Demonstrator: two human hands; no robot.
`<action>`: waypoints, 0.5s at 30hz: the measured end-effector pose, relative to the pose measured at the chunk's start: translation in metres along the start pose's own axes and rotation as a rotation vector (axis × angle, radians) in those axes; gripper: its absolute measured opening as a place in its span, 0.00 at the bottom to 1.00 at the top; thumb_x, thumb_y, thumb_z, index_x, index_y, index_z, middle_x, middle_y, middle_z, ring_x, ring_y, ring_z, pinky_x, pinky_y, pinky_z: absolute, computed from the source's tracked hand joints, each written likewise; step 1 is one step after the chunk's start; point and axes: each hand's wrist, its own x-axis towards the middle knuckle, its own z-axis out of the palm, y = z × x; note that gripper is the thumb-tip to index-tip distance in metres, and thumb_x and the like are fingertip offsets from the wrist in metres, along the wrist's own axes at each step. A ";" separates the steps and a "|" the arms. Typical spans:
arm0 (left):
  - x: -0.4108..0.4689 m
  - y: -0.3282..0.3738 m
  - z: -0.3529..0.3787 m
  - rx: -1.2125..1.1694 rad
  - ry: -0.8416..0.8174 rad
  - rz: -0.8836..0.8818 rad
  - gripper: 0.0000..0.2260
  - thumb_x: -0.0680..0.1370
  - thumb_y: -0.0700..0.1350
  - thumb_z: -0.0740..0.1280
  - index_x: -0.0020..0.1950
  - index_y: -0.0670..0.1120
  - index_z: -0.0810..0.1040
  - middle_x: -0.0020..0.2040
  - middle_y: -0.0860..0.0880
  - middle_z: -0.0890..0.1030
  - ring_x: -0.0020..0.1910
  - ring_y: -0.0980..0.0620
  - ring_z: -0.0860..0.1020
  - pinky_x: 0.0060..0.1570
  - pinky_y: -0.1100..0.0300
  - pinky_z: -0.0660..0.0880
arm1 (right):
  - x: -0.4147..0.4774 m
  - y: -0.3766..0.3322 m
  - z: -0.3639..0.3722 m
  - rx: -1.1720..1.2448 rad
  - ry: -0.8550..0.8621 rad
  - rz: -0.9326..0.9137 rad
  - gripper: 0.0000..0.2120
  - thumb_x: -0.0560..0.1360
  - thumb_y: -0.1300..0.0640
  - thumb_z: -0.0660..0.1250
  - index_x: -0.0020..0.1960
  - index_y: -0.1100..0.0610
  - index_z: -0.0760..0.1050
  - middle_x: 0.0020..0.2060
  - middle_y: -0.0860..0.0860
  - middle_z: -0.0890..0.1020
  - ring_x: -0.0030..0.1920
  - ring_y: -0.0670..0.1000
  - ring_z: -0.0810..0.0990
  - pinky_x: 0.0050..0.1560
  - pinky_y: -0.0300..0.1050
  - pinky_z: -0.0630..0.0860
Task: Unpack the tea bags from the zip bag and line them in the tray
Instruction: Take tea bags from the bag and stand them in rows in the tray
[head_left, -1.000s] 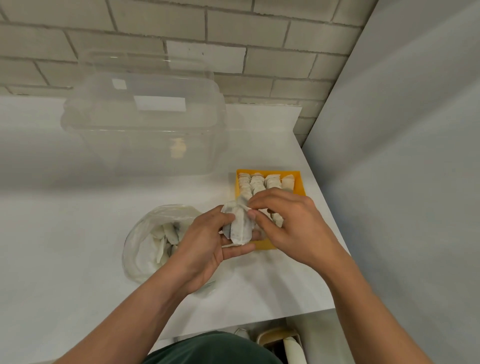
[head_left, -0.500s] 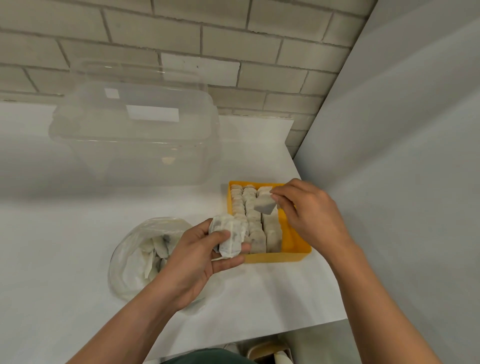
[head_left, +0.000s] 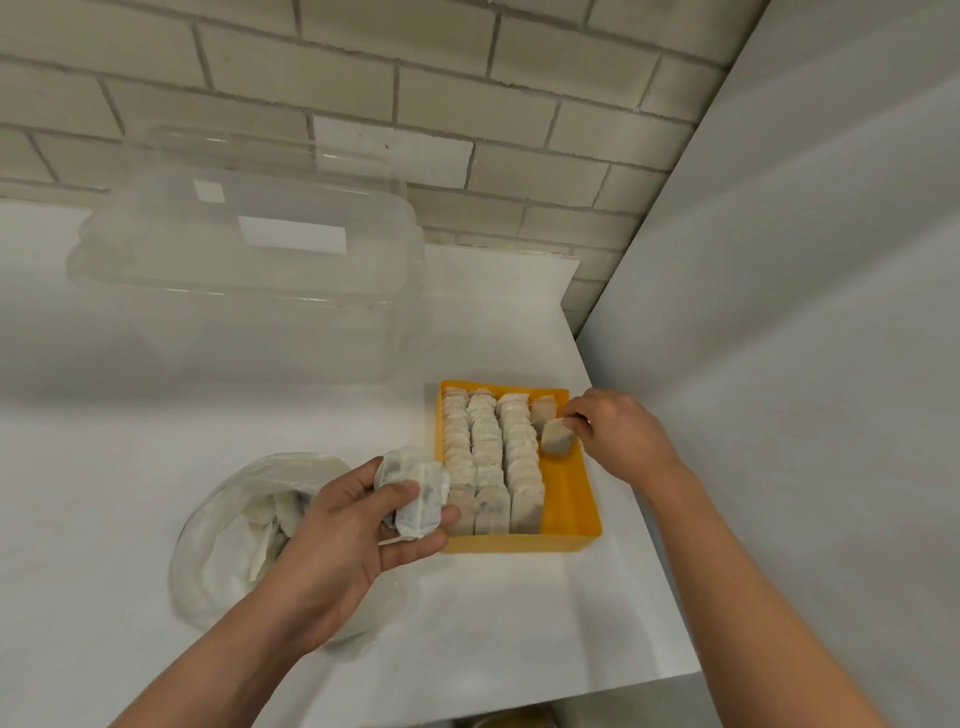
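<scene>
Tray (head_left: 569, 493): yellow plastic, right lane bare.
Right hand (head_left: 621, 441): pinches beige tea bag (head_left: 557, 438).
Left hand (head_left: 343, 540): clutches white tea-bag bundle (head_left: 418, 493).
Zip bag (head_left: 223, 545): clear, contents blurred.

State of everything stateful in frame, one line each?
Yellow plastic tray: three rows full, fourth holds one.
Clear zip bag: open, tea bags inside.
Left hand: gripping a bunch of white tea bags.
Right hand: pinching one tea bag at the fourth row.
Clear plastic storage box: lid on, it seems.
</scene>
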 end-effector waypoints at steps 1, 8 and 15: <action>0.001 0.001 0.001 0.000 0.005 0.001 0.10 0.84 0.35 0.61 0.61 0.37 0.81 0.55 0.36 0.86 0.53 0.38 0.86 0.47 0.50 0.86 | 0.002 0.001 0.004 -0.024 -0.018 -0.009 0.12 0.84 0.52 0.61 0.59 0.49 0.83 0.51 0.48 0.81 0.51 0.51 0.78 0.48 0.51 0.80; 0.003 0.002 0.002 -0.002 0.039 0.007 0.10 0.84 0.35 0.61 0.61 0.38 0.81 0.54 0.36 0.86 0.53 0.37 0.86 0.46 0.50 0.86 | 0.016 0.005 0.024 -0.060 -0.001 0.010 0.12 0.84 0.50 0.61 0.59 0.48 0.83 0.50 0.48 0.79 0.51 0.51 0.78 0.44 0.47 0.78; 0.005 0.005 -0.001 -0.016 0.057 0.013 0.10 0.84 0.35 0.61 0.61 0.38 0.81 0.54 0.37 0.86 0.52 0.38 0.87 0.42 0.52 0.86 | 0.022 0.007 0.034 0.008 0.066 0.058 0.13 0.84 0.48 0.62 0.59 0.47 0.84 0.48 0.49 0.78 0.50 0.52 0.78 0.41 0.46 0.75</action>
